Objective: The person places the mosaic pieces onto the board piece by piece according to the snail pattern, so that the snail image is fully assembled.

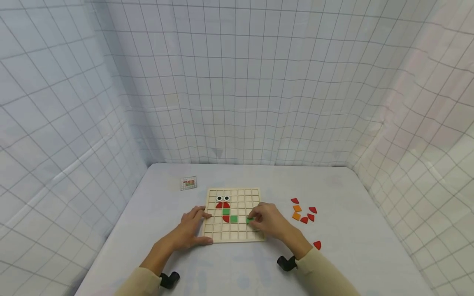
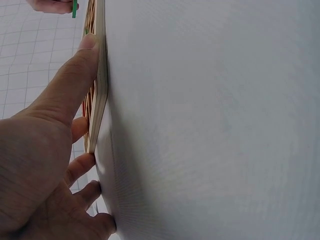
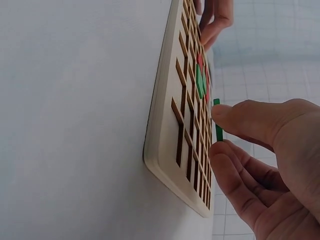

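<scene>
A wooden grid board (image 1: 237,237) lies on the table. Two eye tiles (image 1: 223,198), several red rounded tiles (image 1: 223,205) and two green square tiles (image 1: 233,219) sit in its cells. My right hand (image 1: 269,220) pinches another green square tile (image 3: 218,120) between thumb and fingers, just above the board's right half. In the right wrist view that tile stands edge-on, apart from the grid. My left hand (image 1: 189,230) rests at the board's left edge, fingers spread, its thumb (image 2: 75,75) lying on the front rim.
To the right of the board lie two orange square tiles (image 1: 297,208) and several red rounded tiles (image 1: 312,210). One red tile (image 1: 317,245) lies nearer the front, beside the right forearm. A small picture card (image 1: 189,183) is at the back left. Gridded white curtains surround the table.
</scene>
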